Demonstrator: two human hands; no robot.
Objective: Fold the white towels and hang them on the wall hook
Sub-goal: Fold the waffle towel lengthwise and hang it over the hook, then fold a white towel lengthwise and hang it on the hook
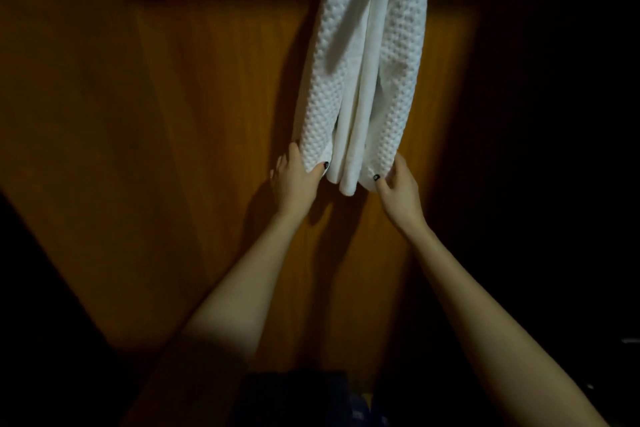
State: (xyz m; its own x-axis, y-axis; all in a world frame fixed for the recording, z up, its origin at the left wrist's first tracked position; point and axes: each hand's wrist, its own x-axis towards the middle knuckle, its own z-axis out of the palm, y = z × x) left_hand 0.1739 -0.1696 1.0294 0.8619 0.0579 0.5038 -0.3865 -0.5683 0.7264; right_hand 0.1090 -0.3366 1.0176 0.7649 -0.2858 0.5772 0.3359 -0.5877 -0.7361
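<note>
White towels (pixel 363 62) hang; left hand (pixel 294 178) and right hand (pixel 398 189) each pinch one lower end.

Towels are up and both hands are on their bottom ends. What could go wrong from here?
1. The left hand and right hand each pinch a lower corner of the white towels; a downward tug might drag them off their support, which is out of frame above.
2. The smooth inner folds hang loose between the hands, gripped by neither, so they could slide and end up uneven.
</note>
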